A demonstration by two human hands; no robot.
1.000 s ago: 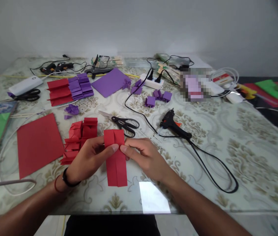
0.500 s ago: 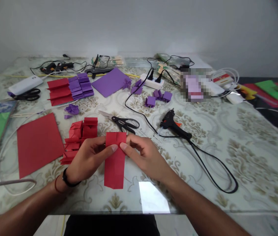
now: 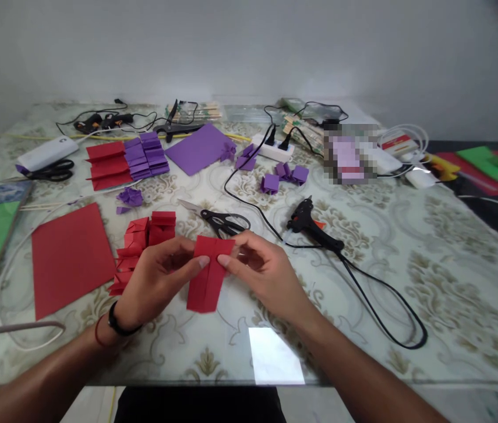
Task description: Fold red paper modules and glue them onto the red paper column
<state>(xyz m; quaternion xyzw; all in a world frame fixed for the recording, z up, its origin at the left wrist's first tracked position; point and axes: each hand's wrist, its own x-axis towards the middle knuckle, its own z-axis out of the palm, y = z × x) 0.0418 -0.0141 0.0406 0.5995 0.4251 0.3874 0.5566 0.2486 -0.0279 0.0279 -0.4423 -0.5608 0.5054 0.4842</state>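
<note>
While finger-pinching folded red strip (image 3: 209, 283) with left hand (image 3: 158, 275) and right hand (image 3: 269, 275), holding it just nearside of scissors (image 3: 208, 215).

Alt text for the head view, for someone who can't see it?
The left hand and right hand hold a creased red strip above a patterned table. Scissors lie beyond it, a glue gun to the right, folded red pieces and a red sheet to the left.
</note>
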